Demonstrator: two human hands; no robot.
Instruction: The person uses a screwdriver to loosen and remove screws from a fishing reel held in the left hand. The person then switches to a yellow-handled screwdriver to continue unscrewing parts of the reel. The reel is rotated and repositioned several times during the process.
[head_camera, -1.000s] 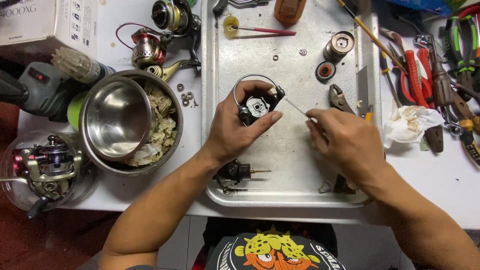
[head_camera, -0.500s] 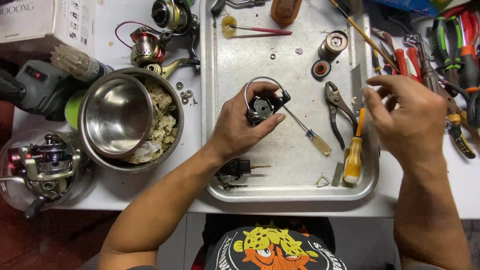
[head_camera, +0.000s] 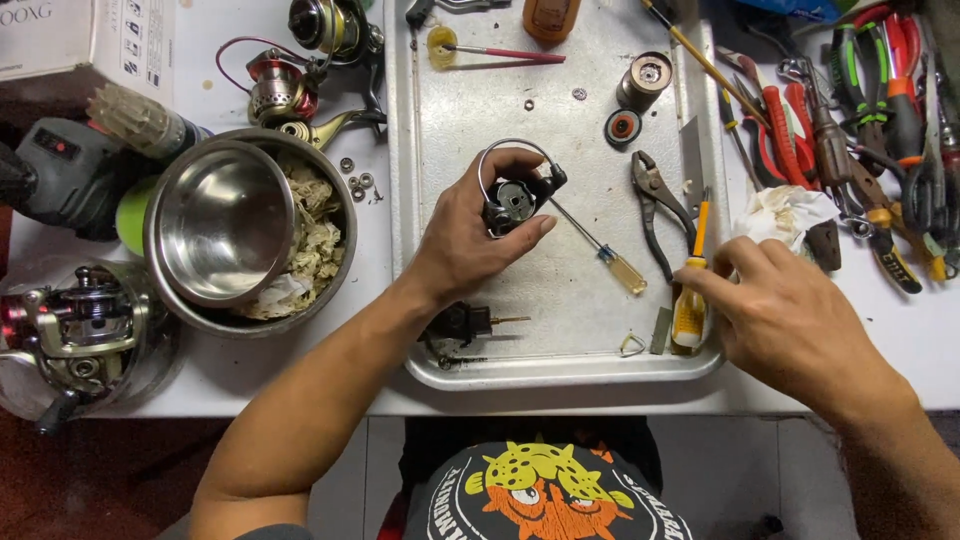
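Observation:
My left hand (head_camera: 465, 245) is shut on a black fishing-reel part (head_camera: 512, 203) with a wire bail and holds it over the metal tray (head_camera: 450, 110). A thin screwdriver with a clear yellow handle (head_camera: 612, 263) lies on the tray just right of that part. My right hand (head_camera: 800, 325) is at the tray's right edge, fingers spread. Its fingertips touch a yellow-handled screwdriver (head_camera: 689, 312) that lies on the tray; it does not grip it.
Pliers (head_camera: 655, 200), a small black reel piece (head_camera: 460, 325), a spool (head_camera: 645, 78) and a brush (head_camera: 500, 52) lie on the tray. A steel bowl (head_camera: 222, 220) and several reels sit at left. Many hand tools (head_camera: 880, 130) and a crumpled tissue (head_camera: 785, 212) lie at right.
My right hand let go of the thin screwdriver, which now lies on the tray. The hand swung right over the tools, then came down to the yellow-handled screwdriver. My left hand keeps holding the reel part.

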